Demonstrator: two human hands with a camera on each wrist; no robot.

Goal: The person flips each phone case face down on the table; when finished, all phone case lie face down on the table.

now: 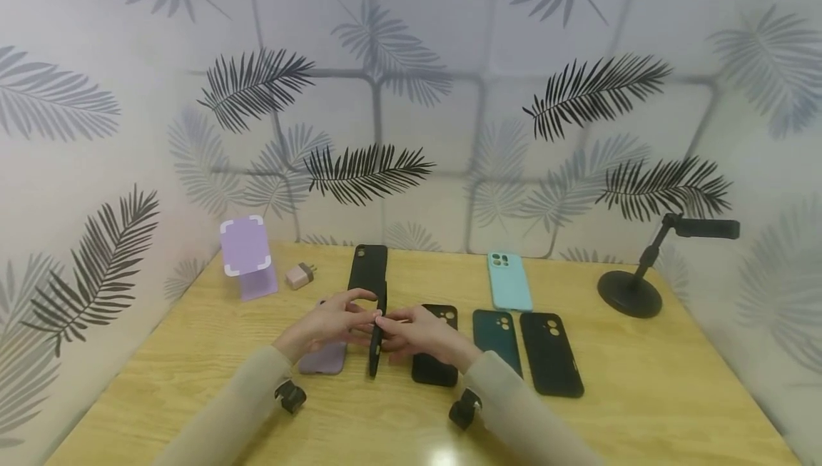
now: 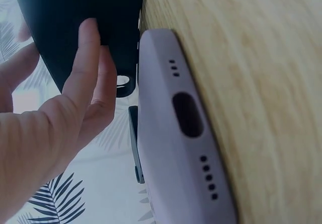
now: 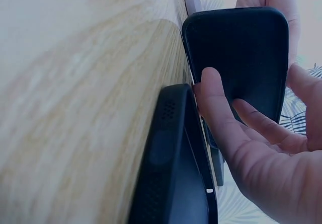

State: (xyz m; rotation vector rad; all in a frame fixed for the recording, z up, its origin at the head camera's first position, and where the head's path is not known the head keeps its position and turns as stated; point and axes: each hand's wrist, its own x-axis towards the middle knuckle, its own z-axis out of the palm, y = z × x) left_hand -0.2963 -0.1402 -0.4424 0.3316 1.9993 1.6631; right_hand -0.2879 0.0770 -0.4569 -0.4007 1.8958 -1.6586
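Both hands hold a black phone case [image 1: 376, 350] on its edge, just above the wooden table. My left hand [image 1: 326, 323] has its fingers against one broad side. In the left wrist view, light shows through the camera hole of the black phone case [image 2: 118, 12]. My right hand [image 1: 424, 332] touches the other side with its fingertips, and the right wrist view shows a raised rim round that side. Under the left hand lies a purple phone case [image 1: 323, 360]. Another black phone case [image 1: 435, 372] lies below the right hand, partly covered by it.
Behind the hands lies a black phone case [image 1: 369, 266]. To the right are light blue [image 1: 510, 284], dark green [image 1: 496, 337] and black phone cases [image 1: 551, 355]. A purple stand [image 1: 247, 246], a charger plug [image 1: 299, 276] and a black desk stand [image 1: 632, 293] stand further out.
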